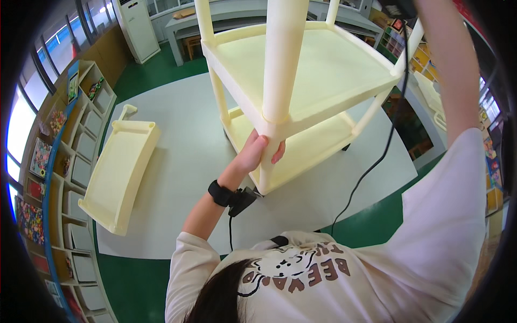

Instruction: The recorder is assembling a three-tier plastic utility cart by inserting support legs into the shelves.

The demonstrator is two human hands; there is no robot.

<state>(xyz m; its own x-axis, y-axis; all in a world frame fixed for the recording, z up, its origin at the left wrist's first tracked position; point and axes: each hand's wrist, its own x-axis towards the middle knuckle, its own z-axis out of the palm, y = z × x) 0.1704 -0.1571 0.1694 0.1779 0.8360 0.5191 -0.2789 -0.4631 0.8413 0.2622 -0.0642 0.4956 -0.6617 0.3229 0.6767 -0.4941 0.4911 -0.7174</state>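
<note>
Shelf unit: I see a pale cream plastic shelf unit [323, 70] standing upright on the light grey floor mat [183, 177], long axis vertical, two flat trays stacked one above the other and joined by round corner posts.
Near post: the front corner post [280, 59] rises straight toward my camera, smooth and tube-shaped, seated in the corner socket of the upper tray.
Left hand: the left hand [257, 153] is closed around the post just under the upper tray's corner, thumb on one side, fingers wrapped round the other, gripping it.
Wrist: a black band with a small black device [232, 196] sits on that wrist; a thin black cable hangs from it.
Right hand: the right arm [452, 70] reaches up past the far right corner post; the hand leaves the top edge, so I cannot tell whether it is open or closed.
Loose tray: a third cream tray [119, 175] lies on the mat to the left, well apart from the unit, tilted, raised rim showing.
Surroundings: green floor [145, 280] around the mat; cubby shelves [75, 156] along the left wall.
</note>
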